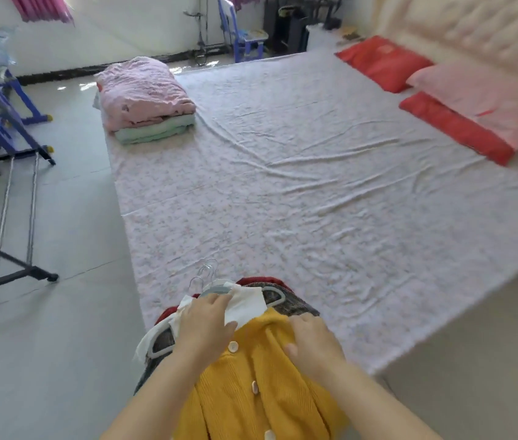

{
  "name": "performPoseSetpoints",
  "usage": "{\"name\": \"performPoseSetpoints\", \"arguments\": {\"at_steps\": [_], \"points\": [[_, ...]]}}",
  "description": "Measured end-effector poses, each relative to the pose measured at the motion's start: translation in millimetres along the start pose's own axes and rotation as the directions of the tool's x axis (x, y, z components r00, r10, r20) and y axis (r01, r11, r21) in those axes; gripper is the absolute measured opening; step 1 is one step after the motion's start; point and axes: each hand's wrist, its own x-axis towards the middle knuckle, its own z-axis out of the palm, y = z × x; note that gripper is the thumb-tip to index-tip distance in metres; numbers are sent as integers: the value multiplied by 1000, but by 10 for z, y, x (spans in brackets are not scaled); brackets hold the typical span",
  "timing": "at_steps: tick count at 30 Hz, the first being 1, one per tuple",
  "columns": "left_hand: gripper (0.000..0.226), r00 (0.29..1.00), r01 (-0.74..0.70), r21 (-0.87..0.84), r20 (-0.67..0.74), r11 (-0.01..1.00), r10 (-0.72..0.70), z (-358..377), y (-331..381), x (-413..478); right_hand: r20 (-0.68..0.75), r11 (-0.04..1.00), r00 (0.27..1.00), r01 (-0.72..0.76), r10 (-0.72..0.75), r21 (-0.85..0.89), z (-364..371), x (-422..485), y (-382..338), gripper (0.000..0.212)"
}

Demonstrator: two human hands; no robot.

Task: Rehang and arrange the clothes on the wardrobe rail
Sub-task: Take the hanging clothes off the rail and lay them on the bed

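Near edge of bed [315, 192]: cardigan [251, 379] atop pile, hem cut off by frame. Left hand [202, 322] flat, fingers straight on collar [248, 304]. Right hand [311, 341] curled, gripping cardigan. Hangers [216, 289] mostly hidden. Left of bed: rack [3, 185], cropped.

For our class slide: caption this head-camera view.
Left hand and right hand touch a yellow cardigan on hangered clothes at the bed's edge.

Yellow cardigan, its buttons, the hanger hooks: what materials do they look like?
Yellow cardigan: matte ribbed knit, probably wool or acrylic yarn. Buttons: pale, glossy, plastic or shell; cannot tell which. Hanger hooks: thin, shiny silver wire, likely metal.
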Motion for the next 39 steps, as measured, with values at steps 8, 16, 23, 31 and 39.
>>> {"name": "performPoseSetpoints", "arguments": {"at_steps": [8, 16, 23, 31, 39], "points": [[54, 822, -548, 138, 269, 825, 501, 64, 878, -508, -167, 845, 853, -428, 495, 322, 367, -1612, 370, 44], [54, 364, -919, 34, 457, 393, 811, 691, 2278, -1798, -157, 362, 343, -695, 926, 621, 875, -3936, 754, 50], [53, -79, -991, -136, 526, -8, 847, 1372, 3223, -3743, -28, -69, -147, -611, 989, 788, 1576, -6144, 609, 51], [53, -458, -881, -363, 488, -304, 743, 2168, 3824, -6307, 134, -381, -509, -420, 851, 824, 2471, -8374, 252, 47], [52, -702, -697, -538, 376, -475, 605, 2517, 4384, -8320, 155, -508, -707, -320, 690, 800, 2898, -9958, 266, 50]]}}
